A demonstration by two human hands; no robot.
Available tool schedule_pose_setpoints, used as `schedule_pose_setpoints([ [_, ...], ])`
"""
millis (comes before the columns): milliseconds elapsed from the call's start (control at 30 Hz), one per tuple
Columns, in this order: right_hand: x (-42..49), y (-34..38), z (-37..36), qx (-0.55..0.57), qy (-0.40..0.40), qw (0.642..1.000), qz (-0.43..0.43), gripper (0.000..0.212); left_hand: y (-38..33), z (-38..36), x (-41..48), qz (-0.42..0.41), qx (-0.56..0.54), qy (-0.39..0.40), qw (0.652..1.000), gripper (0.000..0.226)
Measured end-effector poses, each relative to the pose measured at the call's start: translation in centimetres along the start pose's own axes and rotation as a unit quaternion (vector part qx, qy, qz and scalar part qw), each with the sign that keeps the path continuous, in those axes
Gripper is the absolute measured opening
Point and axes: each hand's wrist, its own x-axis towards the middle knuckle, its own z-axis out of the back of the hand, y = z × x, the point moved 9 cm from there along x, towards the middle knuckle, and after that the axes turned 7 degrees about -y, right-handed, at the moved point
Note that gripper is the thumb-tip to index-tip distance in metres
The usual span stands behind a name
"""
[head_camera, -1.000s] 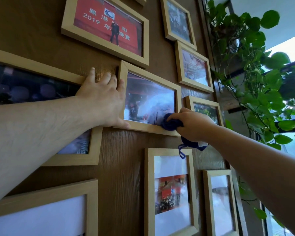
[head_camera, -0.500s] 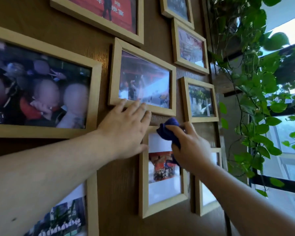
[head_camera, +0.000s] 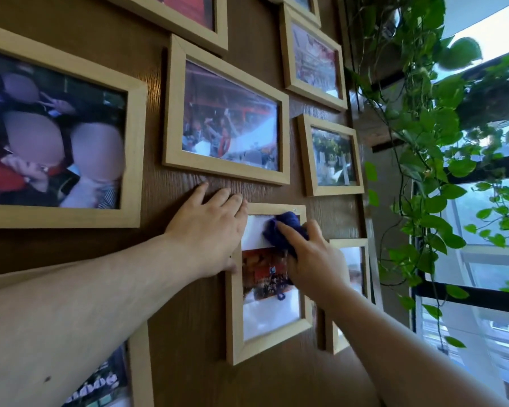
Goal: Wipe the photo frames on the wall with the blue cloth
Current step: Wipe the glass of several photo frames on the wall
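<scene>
**Blue cloth meets glass on the lower frame**

Head view: My right hand (head_camera: pixel 312 259) is clenched around the bunched blue cloth (head_camera: pixel 285 230), pressing it onto the glass near the top of an upright wooden frame (head_camera: pixel 235 333); a loose thread of the cloth dangles below my palm, over the photo. My left hand (head_camera: pixel 209 230) lies flat and released, fingers spread on the brown wood-grain wall (head_camera: pixel 188 377), its thumb side touching the left edge of that same frame. Just above my left fingertips hangs a landscape frame (head_camera: pixel 227 168) showing a crowd scene. Left of my left forearm is a large landscape frame (head_camera: pixel 133 160), its photo partly blurred. Above my right hand sits a small upright frame (head_camera: pixel 306 160), and higher still another frame (head_camera: pixel 288 54). Just beyond my right hand, partly hidden by it, is one more upright frame (head_camera: pixel 365 259). Further right of my right arm, a trailing green vine (head_camera: pixel 423 171) hangs before a bright window (head_camera: pixel 482 304).
</scene>
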Motion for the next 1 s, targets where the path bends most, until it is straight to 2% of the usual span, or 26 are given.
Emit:
schedule_pose_setpoints([
  [133,-0.4,-2.7,-0.7,-0.027,0.021,0.998,-0.055,0.056,-0.1,0.0,0.0,0.002,0.003,0.004,1.0,0.109],
  [233,-0.5,-0.9,-0.8,0.016,0.031,0.997,-0.069,0.056,-0.2,0.1,0.2,0.006,0.01,0.001,1.0,0.109],
  [300,-0.9,1.5,-0.5,0.048,0.033,0.998,-0.034,0.06,-0.3,0.1,0.3,0.007,0.016,0.0,1.0,0.108],
  [367,-1.6,4.4,0.1,0.062,0.026,0.997,0.044,0.062,-0.3,0.1,0.3,0.007,0.018,-0.007,1.0,0.105],
  [467,-2.2,4.9,0.3,0.063,0.012,0.993,0.102,0.059,-0.3,0.1,0.2,0.007,0.018,-0.013,1.0,0.104],
  [533,-2.3,2.6,-0.5,0.037,0.02,0.996,0.077,0.058,-0.2,0.0,0.2,0.006,0.015,-0.007,1.0,0.107],
  [633,-2.9,-1.5,-1.8,-0.009,0.053,0.998,-0.01,0.059,-0.1,-0.1,0.2,0.002,0.017,-0.004,1.0,0.111],
  [733,-3.2,-2.0,-2.1,-0.018,0.061,0.998,-0.028,0.059,-0.1,-0.2,0.1,0.002,0.016,-0.004,1.0,0.11],
  [800,-3.2,-0.1,-1.7,0.002,0.056,0.998,-0.002,0.061,-0.2,-0.1,0.1,0.004,0.02,-0.005,1.0,0.109],
  [900,-3.7,4.4,-0.8,0.054,0.048,0.993,0.096,0.062,-0.3,0.1,0.2,0.005,0.029,-0.012,0.999,0.107],
  [1000,-4.3,5.2,-0.5,0.082,0.046,0.985,0.148,0.06,-0.3,0.1,0.2,0.009,0.03,-0.012,0.999,0.107],
])
